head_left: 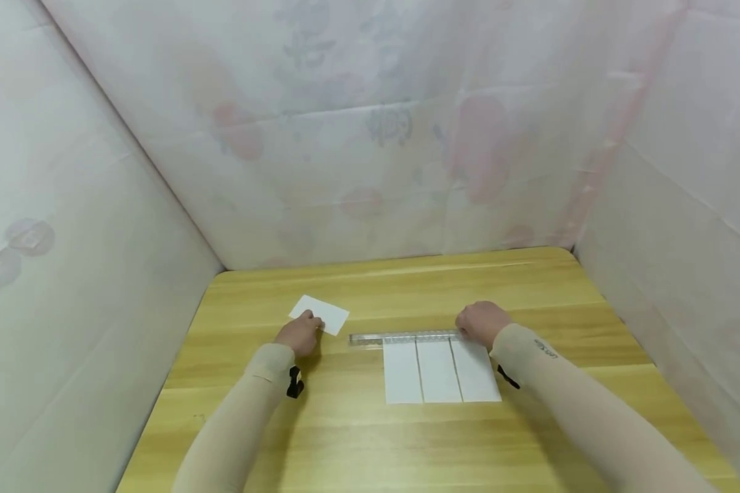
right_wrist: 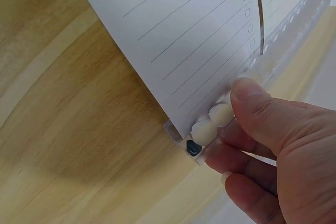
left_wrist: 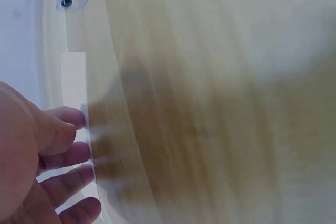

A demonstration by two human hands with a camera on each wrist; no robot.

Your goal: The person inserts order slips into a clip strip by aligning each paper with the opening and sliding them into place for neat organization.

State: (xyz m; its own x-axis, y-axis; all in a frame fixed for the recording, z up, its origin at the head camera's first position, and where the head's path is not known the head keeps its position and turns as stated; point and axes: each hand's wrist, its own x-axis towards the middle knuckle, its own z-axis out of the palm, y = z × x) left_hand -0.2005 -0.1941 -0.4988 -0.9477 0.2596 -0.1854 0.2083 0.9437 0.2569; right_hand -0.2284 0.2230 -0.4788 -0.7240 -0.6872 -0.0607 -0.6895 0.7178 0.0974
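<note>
The right hand pinches the clear ruler at 12 o'clock of the paper strips; keep it flat while the left hand's straight fingers press the small paper.

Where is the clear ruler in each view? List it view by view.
Head: clear ruler lies mid-table along the far edge of three paper strips.
Left wrist: not clearly visible.
Right wrist: ruler at upper right; right hand grips its end.
Shared landmark: the wooden table.
</note>
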